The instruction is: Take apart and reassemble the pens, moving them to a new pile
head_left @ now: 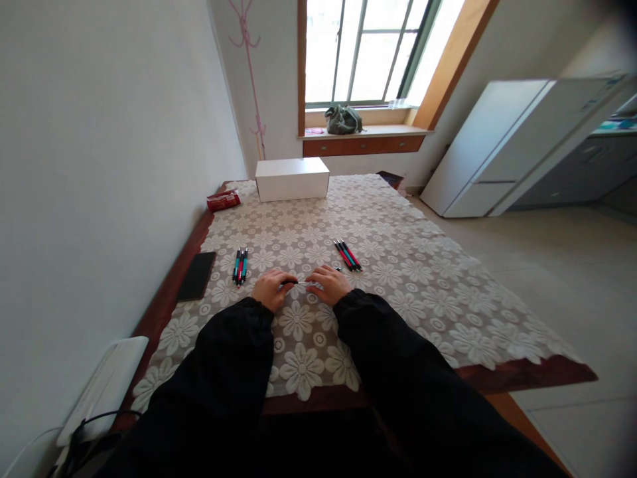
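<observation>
My left hand [273, 289] is closed, pinching a dark pen part [288, 283] between thumb and fingers. A thin pale rod [301, 283], which looks like a pen refill, runs from it to the fingertips of my right hand [328, 284], which close on its other end. Whether the two pieces are joined is too small to tell. Left of my hands lies a row of pens [239, 267] in black, teal and red. Another group of pens [348, 255] lies slanted beyond my right hand. A small dark piece [339, 269] shows just behind the right knuckles.
A lace tablecloth [298, 318] covers the table. At its far end stand a white box [292, 180] and a red packet [223, 200]. A dark flat notebook [197, 276] lies by the left edge, along the wall. A white fridge [517, 146] stands off to the right.
</observation>
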A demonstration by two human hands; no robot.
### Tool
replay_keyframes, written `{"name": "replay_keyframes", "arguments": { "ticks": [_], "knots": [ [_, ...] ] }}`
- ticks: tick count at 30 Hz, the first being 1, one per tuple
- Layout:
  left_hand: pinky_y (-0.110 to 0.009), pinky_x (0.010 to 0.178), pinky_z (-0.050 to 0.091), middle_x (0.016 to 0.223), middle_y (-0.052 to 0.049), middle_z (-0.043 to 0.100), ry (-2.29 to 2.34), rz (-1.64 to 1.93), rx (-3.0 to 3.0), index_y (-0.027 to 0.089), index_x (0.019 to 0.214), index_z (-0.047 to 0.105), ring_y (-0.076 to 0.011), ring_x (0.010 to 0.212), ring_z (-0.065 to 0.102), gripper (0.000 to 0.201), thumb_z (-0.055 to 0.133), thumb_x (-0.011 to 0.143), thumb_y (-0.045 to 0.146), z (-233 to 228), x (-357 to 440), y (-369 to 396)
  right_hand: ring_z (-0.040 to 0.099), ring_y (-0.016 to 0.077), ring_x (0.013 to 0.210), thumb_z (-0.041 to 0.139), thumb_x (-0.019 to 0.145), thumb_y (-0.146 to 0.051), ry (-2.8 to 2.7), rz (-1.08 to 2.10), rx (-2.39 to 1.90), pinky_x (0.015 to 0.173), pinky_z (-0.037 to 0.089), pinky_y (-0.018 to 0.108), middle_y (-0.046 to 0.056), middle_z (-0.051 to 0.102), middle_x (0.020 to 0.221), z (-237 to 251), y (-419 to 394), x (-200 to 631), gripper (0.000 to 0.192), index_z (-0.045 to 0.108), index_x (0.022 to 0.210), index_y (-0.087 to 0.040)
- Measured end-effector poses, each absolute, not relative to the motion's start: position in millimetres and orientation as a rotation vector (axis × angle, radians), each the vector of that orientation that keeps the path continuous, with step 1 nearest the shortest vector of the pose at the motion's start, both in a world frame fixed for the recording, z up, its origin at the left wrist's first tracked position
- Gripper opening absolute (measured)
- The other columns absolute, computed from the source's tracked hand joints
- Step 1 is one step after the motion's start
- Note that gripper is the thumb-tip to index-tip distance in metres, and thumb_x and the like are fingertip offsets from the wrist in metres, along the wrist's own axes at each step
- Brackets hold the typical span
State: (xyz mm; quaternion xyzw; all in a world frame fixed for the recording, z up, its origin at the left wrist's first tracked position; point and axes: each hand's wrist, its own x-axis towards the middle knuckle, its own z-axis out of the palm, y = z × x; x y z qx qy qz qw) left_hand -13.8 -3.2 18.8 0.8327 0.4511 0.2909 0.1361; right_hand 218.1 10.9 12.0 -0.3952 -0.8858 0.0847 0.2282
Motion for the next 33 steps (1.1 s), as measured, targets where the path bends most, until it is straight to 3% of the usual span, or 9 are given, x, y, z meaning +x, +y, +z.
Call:
{"name": "replay_keyframes", "arguments": {
  "ticks": [4, 9, 16, 33],
  "knots": [
    [-0.036, 0.090, 0.050, 0.099, -0.003, 0.073, 1.399, 0.891, 2.368, 0.024, 0.100, 0.072, -0.0208, 0.095, 0.064, 0.018, 0.061, 0.086, 0.022, 17.5, -15.8, -1.3, 0.051, 0.0246, 0.109, 0.065, 0.086, -0.030, -2.390, 0.191, -1.179, 0.096, 0.041, 0.039, 0.007, 0.064, 0.111, 17.1, 14.3, 227.6, 0.028, 0.065, 0.113, -0.023],
    [-0.037, 0.089, 0.050, 0.101, -0.003, 0.074, 1.449, 0.869, 2.346, 0.024, 0.099, 0.071, -0.0217, 0.096, 0.065, 0.017, 0.062, 0.084, 0.022, 15.6, -17.7, 1.1, 0.048, 0.0270, 0.115, 0.061, 0.083, -0.017, -2.283, 0.096, -1.384, 0.100, 0.035, 0.043, 0.009, 0.063, 0.118, 15.5, 18.5, 235.8, 0.034, 0.064, 0.116, -0.022],
    [-0.036, 0.088, 0.051, 0.097, -0.003, 0.074, 1.474, 0.868, 2.334, 0.023, 0.097, 0.071, -0.0212, 0.094, 0.065, 0.016, 0.064, 0.083, 0.021, 15.7, -17.3, 0.6, 0.052, 0.0253, 0.106, 0.061, 0.088, -0.026, -2.322, 0.116, -1.433, 0.095, 0.032, 0.042, 0.007, 0.066, 0.105, 8.2, 19.6, 233.9, 0.010, 0.067, 0.095, -0.023],
    [-0.036, 0.089, 0.051, 0.098, -0.003, 0.074, 1.423, 0.885, 2.351, 0.023, 0.098, 0.071, -0.0208, 0.094, 0.065, 0.016, 0.062, 0.084, 0.022, 14.9, -17.1, 0.0, 0.056, 0.0231, 0.100, 0.058, 0.090, -0.023, -2.326, 0.129, -1.367, 0.090, 0.036, 0.038, 0.005, 0.068, 0.101, 7.7, 18.1, 226.7, 0.008, 0.064, 0.094, -0.023]
  ]
}}
